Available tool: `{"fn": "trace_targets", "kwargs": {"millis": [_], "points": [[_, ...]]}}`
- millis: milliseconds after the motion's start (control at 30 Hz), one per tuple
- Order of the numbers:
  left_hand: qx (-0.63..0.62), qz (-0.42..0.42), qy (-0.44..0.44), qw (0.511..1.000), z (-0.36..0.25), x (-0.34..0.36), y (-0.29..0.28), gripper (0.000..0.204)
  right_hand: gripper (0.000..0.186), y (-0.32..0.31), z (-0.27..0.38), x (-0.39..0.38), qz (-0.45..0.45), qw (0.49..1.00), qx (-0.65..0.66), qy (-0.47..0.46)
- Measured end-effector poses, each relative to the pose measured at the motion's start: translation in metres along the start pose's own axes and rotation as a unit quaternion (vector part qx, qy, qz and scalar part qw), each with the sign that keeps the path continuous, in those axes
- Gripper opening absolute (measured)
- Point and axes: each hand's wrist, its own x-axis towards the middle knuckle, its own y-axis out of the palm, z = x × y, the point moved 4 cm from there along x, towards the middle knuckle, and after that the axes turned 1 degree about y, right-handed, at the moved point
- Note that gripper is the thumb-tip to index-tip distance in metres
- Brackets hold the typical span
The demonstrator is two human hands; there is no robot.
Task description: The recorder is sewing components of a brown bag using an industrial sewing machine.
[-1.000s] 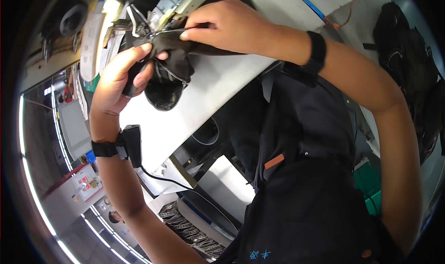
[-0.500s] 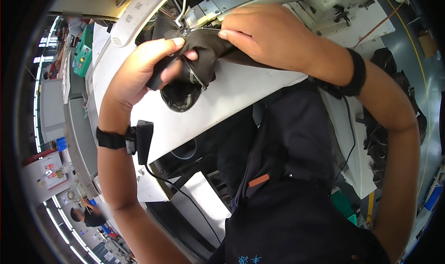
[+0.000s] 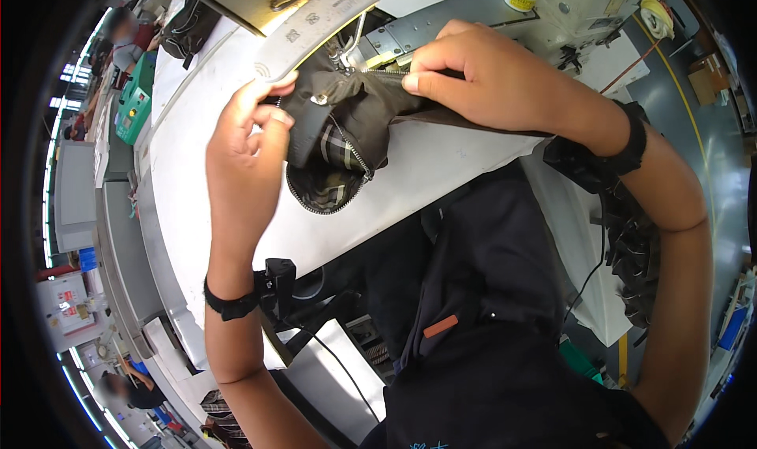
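A dark olive fabric piece [image 3: 374,130] with metal zippers and an open, zipped pouch with plaid lining [image 3: 331,181] lies on the white worktable [image 3: 189,212], under the head of a sewing machine [image 3: 311,27]. My left hand [image 3: 244,149] has curled fingers gripping the fabric's left edge at a zipper tape. My right hand [image 3: 485,82] pinches the zipper strip along the upper right edge, beside the metal machine bed [image 3: 402,39]. Both wrists wear black straps with devices attached.
A green device [image 3: 136,98] and a black bag [image 3: 185,27] sit at upper left. Dark fabric pieces [image 3: 631,252] pile at right, beside an aisle with a cardboard box [image 3: 710,74]. Two co-workers [image 3: 130,43] [image 3: 138,394] appear at the left.
My left hand has shifted up along the fabric's left edge, uncovering more plaid lining. Both hands and the fabric sit further right and lower in the picture, as the view has shifted.
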Motion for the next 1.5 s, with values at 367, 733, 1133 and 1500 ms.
{"fn": "trace_targets", "kwargs": {"millis": [367, 733, 1133, 1500], "points": [[0.185, 0.031, 0.322, 0.928, -0.001, 0.007, 0.018, 0.045, 0.041, -0.014, -0.014, 0.028, 0.074, 0.992, 0.004, 0.105], [0.249, -0.084, 0.27, 0.926, -0.007, -0.028, 0.066, 0.036, 0.033, 0.017, -0.027, 0.046, -0.045, 0.99, 0.079, 0.106], [0.186, -0.137, 0.207, 0.951, -0.001, -0.041, 0.077, 0.037, 0.031, 0.021, -0.021, 0.054, -0.014, 0.989, 0.119, 0.092], [-0.378, -0.107, -0.118, 0.912, 0.026, -0.015, 0.069, 0.015, 0.02, 0.017, -0.019, 0.051, 0.01, 0.975, 0.181, 0.132]]}}
